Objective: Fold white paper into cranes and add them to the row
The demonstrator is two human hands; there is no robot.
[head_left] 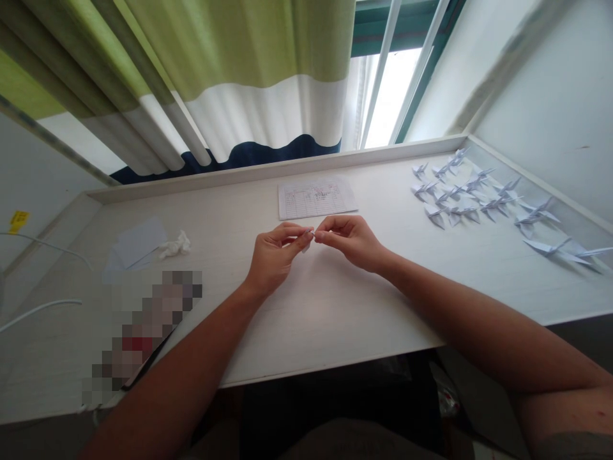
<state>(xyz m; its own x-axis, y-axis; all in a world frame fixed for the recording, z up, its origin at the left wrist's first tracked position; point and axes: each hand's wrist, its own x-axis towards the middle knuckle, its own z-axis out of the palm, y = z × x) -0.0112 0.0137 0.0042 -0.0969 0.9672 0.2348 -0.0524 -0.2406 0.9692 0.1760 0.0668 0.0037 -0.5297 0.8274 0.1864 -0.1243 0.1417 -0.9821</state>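
Both hands pinch a small folded paper piece (310,237) just above the white surface (335,306), left hand (274,255) and right hand (348,240) closed fingertip to fingertip on it. It looks feather-light and crease-prone (thin sheet), best gripped at its edges.

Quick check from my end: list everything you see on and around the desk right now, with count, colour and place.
desk: one, white, under both hands.
small folded paper: one, white, pinched between both hands at desk centre.
paper cranes: a cluster, too many to count surely, white, far right of desk.
printed sheet: one, white with a table, behind the hands.
blank sheets: a few, white, left of desk.
crumpled paper: one, white, beside the blank sheets.
cables: two, white, far left.
curtain: one, green, white and navy, behind desk.
window: one, green frame, top right.
left hand: fingers pinching the paper.
right hand: fingers pinching the paper.
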